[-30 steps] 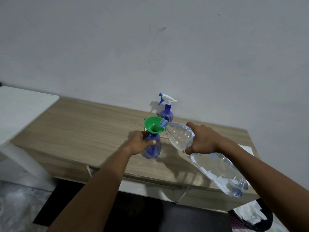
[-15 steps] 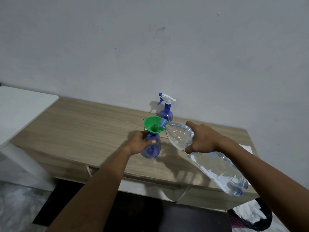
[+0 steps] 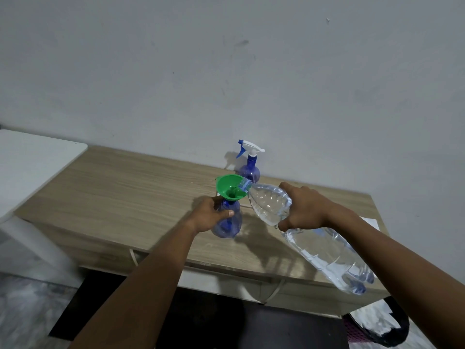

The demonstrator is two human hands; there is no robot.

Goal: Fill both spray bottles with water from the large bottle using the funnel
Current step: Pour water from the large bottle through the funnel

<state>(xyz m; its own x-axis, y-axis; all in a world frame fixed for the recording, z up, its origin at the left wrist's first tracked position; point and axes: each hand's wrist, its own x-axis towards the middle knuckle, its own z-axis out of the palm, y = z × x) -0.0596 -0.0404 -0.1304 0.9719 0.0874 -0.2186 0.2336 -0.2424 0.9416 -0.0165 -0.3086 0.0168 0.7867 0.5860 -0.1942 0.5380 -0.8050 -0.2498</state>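
A blue spray bottle [image 3: 230, 224] without its head stands on the wooden table [image 3: 125, 197], and my left hand [image 3: 211, 214] grips its body. A green funnel [image 3: 230, 188] sits in its neck. My right hand [image 3: 305, 206] holds the large clear water bottle [image 3: 322, 244] tilted, with its mouth resting over the funnel's rim. A second blue spray bottle [image 3: 249, 168], white trigger head on, stands behind by the wall.
A white table [image 3: 30, 159] adjoins the wooden one on the left. A white sheet [image 3: 371, 220] lies at the table's right edge. A dark bag [image 3: 377, 328] sits on the floor at the lower right. The wall runs close behind.
Both hands keep their grip and the large bottle stays tilted into the funnel. Nothing has clearly moved.
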